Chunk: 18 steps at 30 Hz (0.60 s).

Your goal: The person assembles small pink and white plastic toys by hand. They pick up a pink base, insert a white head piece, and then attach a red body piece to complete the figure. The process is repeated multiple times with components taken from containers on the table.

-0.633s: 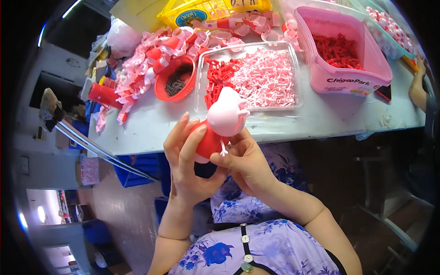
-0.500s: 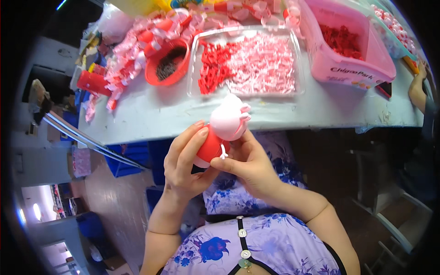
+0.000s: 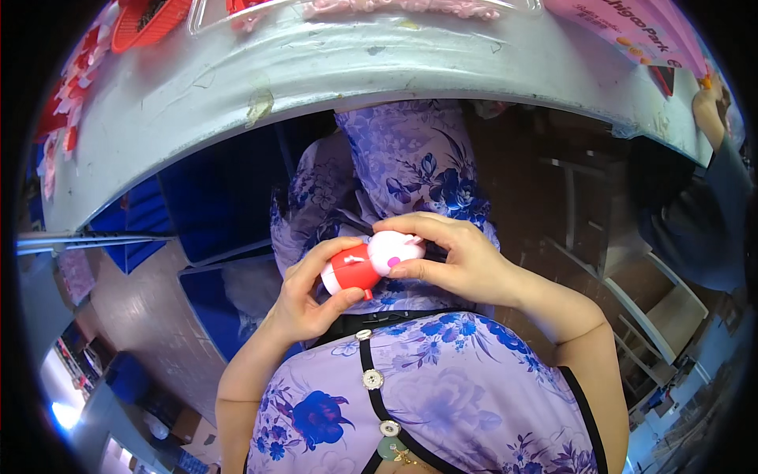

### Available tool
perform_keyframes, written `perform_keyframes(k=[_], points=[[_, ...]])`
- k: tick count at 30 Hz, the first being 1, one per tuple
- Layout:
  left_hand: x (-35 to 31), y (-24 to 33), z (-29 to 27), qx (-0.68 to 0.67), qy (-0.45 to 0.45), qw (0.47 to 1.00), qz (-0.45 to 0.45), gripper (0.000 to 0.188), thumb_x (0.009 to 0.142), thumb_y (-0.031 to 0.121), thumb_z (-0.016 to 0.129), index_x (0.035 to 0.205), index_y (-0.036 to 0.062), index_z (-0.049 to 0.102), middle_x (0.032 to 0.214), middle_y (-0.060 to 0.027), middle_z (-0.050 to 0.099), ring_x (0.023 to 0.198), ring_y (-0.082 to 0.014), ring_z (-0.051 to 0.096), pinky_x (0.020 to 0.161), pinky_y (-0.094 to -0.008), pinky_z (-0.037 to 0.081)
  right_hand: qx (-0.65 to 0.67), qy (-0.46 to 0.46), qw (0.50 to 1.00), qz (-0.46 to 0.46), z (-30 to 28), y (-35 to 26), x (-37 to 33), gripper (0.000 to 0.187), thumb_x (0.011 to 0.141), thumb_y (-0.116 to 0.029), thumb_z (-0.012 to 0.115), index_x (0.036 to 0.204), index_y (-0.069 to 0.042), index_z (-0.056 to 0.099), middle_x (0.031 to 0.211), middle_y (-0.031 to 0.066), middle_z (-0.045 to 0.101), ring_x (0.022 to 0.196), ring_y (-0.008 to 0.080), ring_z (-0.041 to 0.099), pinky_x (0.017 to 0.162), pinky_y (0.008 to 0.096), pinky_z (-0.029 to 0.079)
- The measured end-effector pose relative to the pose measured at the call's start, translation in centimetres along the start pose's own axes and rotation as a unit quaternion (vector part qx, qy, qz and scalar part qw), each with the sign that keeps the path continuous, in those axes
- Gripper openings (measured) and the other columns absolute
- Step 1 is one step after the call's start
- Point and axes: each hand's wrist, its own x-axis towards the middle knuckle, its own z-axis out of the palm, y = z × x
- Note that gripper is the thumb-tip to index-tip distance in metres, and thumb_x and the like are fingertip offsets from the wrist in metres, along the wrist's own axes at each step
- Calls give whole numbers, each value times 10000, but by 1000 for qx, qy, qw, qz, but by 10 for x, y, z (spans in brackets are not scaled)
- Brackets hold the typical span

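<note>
Between my two hands, above my lap, lies a small toy figure with a red body, a white base and a pale pink animal head. My left hand grips the red body and base, thumb below and fingers above. The head sits in my right hand, pinched between thumb and fingers, with a bright pink round patch and small ears showing. The figure is tilted on its side, head to the right. Its underside and the parts beneath my fingers are hidden.
The pale table curves across the top. On it stand a red basket, a clear tray and a pink tub, with pink and red pieces at left. Another person's hand rests at the far right. Blue crates stand below.
The toy has come down from near the table edge to above my lap and turned onto its side. My right hand has shifted onto its head. The view has tilted downward.
</note>
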Motion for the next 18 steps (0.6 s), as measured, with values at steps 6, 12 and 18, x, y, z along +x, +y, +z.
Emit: perform_keyframes(k=[6, 12, 18], points=[[-6, -11, -2, 40, -40, 998, -22, 555, 757, 198, 774, 1212, -10, 535, 1174, -174, 598, 1054, -282, 610, 904, -354, 472, -36, 56, 997, -45, 19, 23, -7, 405, 832, -254, 683, 1161, -31, 603, 1097, 137, 633, 965, 241, 630, 838, 326, 500], [-13, -11, -4, 36, -3, 998, -54, 587, 702, 214, 821, 1181, 5, 553, 1130, -159, 616, 1019, -282, 620, 867, -344, 489, -11, -4, 1000, -5, 13, 9, -2, 437, 773, -180, 750, 1156, -29, 605, 1127, 118, 621, 1044, 228, 596, 912, 338, 459], [-6, 4, 1, 141, -11, 989, 53, 580, 705, 212, 818, 1161, -19, 545, 1099, -186, 614, 976, -317, 626, 841, -354, 502, -119, -38, 985, -120, 16, 6, 9, 433, 729, -210, 781, 1084, -32, 609, 1048, 129, 618, 952, 300, 598, 843, 375, 465]])
